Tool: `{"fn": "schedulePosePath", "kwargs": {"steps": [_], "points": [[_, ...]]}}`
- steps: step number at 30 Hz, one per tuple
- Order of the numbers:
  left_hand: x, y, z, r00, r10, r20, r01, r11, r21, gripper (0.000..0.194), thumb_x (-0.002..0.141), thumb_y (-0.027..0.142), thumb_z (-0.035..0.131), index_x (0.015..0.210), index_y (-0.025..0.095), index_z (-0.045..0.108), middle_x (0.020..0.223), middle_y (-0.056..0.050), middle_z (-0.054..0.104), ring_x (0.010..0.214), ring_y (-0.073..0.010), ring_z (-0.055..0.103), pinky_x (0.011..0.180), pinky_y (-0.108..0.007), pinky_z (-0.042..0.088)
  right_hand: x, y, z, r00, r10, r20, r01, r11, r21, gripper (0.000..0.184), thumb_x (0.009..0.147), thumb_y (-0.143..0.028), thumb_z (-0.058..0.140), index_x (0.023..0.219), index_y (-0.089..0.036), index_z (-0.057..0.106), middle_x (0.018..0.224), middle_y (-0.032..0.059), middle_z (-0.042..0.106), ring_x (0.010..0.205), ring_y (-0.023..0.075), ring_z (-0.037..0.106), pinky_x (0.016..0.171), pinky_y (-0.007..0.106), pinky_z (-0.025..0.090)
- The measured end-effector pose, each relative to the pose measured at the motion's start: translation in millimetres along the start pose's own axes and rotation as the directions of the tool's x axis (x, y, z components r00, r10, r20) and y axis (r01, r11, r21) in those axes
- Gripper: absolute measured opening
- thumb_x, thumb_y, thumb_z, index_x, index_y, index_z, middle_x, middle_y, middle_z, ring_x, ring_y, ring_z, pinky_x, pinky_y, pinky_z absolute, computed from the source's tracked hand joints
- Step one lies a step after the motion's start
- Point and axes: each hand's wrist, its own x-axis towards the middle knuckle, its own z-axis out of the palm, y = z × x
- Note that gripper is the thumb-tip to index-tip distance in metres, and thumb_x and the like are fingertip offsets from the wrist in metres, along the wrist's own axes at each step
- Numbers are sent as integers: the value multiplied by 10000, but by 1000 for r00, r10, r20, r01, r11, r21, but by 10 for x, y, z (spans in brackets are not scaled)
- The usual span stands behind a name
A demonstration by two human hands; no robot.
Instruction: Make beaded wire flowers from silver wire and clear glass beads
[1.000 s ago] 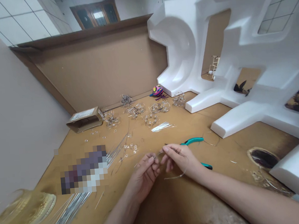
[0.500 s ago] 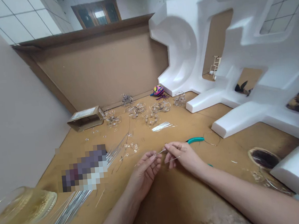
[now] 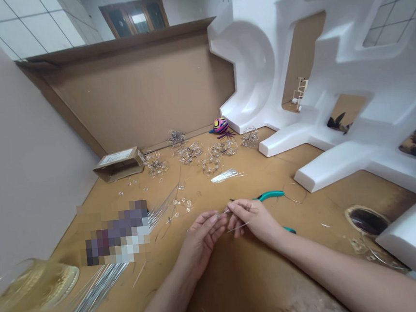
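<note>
1 wire (image 3: 225, 212), seemingly pinched | left hand (image 3: 204, 231) + right hand (image 3: 250, 216) | box label (image 3: 119, 157) illegible

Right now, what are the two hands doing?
Left hand: closed, fingers pinching the thin wire.
Right hand: closed, fingers pinching the same wire.

foam panel (image 3: 253, 64): white, smooth | wires (image 3: 92, 297): shiny metal
</note>
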Motion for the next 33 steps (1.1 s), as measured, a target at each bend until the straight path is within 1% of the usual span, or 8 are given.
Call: {"fn": "schedulePosePath", "kwargs": {"steps": [6, 12, 18, 22, 25, 28, 31, 33], "points": [[-10, 0, 11, 999, 31, 10, -31, 996, 83, 170, 723, 165, 662, 861, 127, 570, 816, -65, 712, 771, -114, 659, 767, -224, 513, -9, 21, -6, 1000, -12, -14, 12, 1000, -20, 334, 764, -480, 507, 745, -149, 544, 512, -14, 603, 363, 114, 545, 399, 219, 397], [-35, -3, 54, 985, 171, -32, -157, 953, 261, 206, 697, 225, 683, 833, 137, 556, 794, -47, 702, 735, -134, 660, 753, -260, 512, -11, 42, 2, 997, -74, -34, 71, 993, -90, 306, 803, -444, 482, 744, -151, 546, 531, -13, 604, 367, 107, 549, 411, 214, 393], [-86, 2, 117, 960, 273, -63, -228, 893, 387, 242, 661, 262, 705, 815, 153, 552, 798, -36, 694, 786, -153, 655, 774, -276, 501, -16, 45, 17, 998, -42, -37, 40, 998, -50, 311, 791, -459, 490, 756, -154, 541, 532, -13, 607, 361, 111, 549, 390, 210, 386], [-98, -21, 126, 936, 349, -41, -297, 848, 439, 218, 682, 272, 684, 816, 164, 551, 816, -35, 690, 828, -159, 650, 799, -286, 491, -12, 38, 24, 999, -27, -32, 27, 1000, 4, 329, 774, -473, 504, 724, -150, 529, 526, -6, 617, 353, 107, 542, 385, 208, 378], [-105, -30, 126, 933, 360, -24, -308, 831, 463, 201, 695, 273, 671, 810, 166, 545, 794, -33, 686, 816, -164, 651, 783, -288, 494, -5, 28, 28, 1000, -3, -26, 5, 997, 81, 346, 749, -492, 525, 738, -147, 529, 513, -4, 621, 347, 112, 538, 381, 214, 383], [-121, -28, 131, 937, 350, -13, -307, 838, 450, 194, 696, 264, 669, 803, 167, 540, 802, -34, 687, 786, -155, 652, 770, -283, 497, -5, 14, 28, 999, 15, -29, -11, 992, 123, 361, 737, -503, 535, 754, -143, 537, 511, -5, 623, 346, 112, 536, 384, 217, 386], [-136, -27, 139, 939, 345, -8, -307, 848, 432, 201, 687, 255, 678, 802, 169, 537, 795, -34, 689, 776, -159, 654, 763, -287, 501, -18, 3, 31, 1000, 10, -28, -6, 992, 125, 362, 748, -505, 524, 754, -143, 543, 517, -7, 622, 351, 109, 538, 391, 216, 389], [-139, -27, 143, 939, 343, -14, -305, 852, 426, 207, 678, 257, 685, 798, 171, 540, 795, -37, 688, 794, -175, 655, 767, -299, 501, -31, -2, 36, 1000, 4, -26, -1, 996, 95, 358, 756, -504, 516, 747, -147, 543, 521, -8, 622, 355, 108, 539, 395, 216, 387]]}}
